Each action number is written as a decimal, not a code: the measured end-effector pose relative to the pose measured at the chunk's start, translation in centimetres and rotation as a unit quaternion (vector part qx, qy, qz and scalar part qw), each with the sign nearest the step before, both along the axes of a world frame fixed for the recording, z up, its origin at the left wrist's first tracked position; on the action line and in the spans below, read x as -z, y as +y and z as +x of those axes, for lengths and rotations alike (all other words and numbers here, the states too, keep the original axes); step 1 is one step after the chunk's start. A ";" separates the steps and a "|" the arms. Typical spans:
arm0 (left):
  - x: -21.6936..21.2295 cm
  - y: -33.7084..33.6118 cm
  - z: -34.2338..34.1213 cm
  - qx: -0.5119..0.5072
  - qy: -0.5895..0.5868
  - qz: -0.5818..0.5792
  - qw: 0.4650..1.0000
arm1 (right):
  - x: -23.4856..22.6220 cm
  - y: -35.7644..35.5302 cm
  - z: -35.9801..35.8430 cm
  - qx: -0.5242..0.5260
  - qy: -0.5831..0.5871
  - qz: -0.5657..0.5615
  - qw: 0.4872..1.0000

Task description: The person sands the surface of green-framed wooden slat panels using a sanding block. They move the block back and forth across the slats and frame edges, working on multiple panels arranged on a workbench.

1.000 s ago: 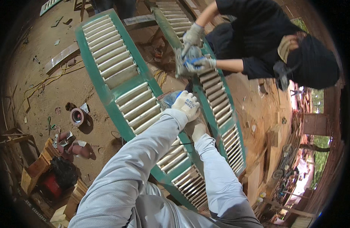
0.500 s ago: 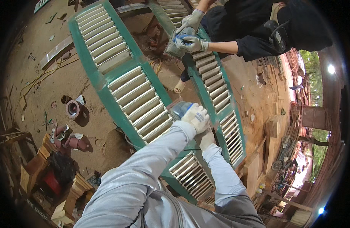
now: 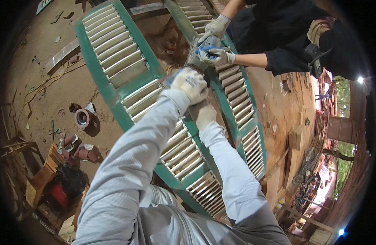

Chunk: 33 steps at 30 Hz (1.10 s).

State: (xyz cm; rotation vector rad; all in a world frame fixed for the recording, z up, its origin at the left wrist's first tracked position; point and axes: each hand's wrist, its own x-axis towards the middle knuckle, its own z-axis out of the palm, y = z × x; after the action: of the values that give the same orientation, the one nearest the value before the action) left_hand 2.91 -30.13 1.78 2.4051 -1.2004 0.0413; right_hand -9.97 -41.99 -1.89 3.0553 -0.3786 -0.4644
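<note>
Two long green louvred shutters lie side by side, a left shutter (image 3: 135,83) and a right shutter (image 3: 222,98), both with pale slats. My left hand (image 3: 190,84), in a whitish work glove, is closed over the front of a power sander (image 3: 170,80), which is mostly hidden under it. Just behind it, my gloved right hand (image 3: 203,115) grips the tool's rear; its fingers are largely covered. The sander rests on the left shutter's inner green edge, near its middle rail.
Opposite, a person in dark clothes holds another sander (image 3: 211,43) in two gloved hands over the right shutter. Brownish-red sanding belts (image 3: 82,117) lie on the dirt floor at left, near a yellow cord (image 3: 45,83). Wooden pieces (image 3: 43,175) stand at lower left.
Both my hands and the sander have moved away from me and slightly left along the left shutter's inner edge. The other person's sander stays over the right shutter, slightly shifted in view.
</note>
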 end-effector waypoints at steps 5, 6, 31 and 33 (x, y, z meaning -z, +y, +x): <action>0.1 0.3 0.7 -0.020 -0.029 -0.040 0.999 | -0.9 0.3 1.6 0.001 0.079 -0.016 0.997; -0.1 -0.5 -0.3 -0.018 -0.033 -0.047 0.998 | -0.6 -0.5 0.8 0.021 0.063 -0.001 0.998; 0.9 -11.3 -26.9 0.104 0.052 -0.074 0.990 | 5.1 -12.3 -30.6 0.152 -0.145 0.185 0.960; 1.7 -9.1 -23.7 0.063 0.047 -0.065 0.995 | 0.7 -8.3 -24.0 0.070 -0.037 0.090 0.993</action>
State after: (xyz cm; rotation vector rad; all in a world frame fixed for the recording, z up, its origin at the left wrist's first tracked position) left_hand -20.83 -39.19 0.12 2.1910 -1.2619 -0.0320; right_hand -34.01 -50.32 -2.63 3.2410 -0.5875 -0.4120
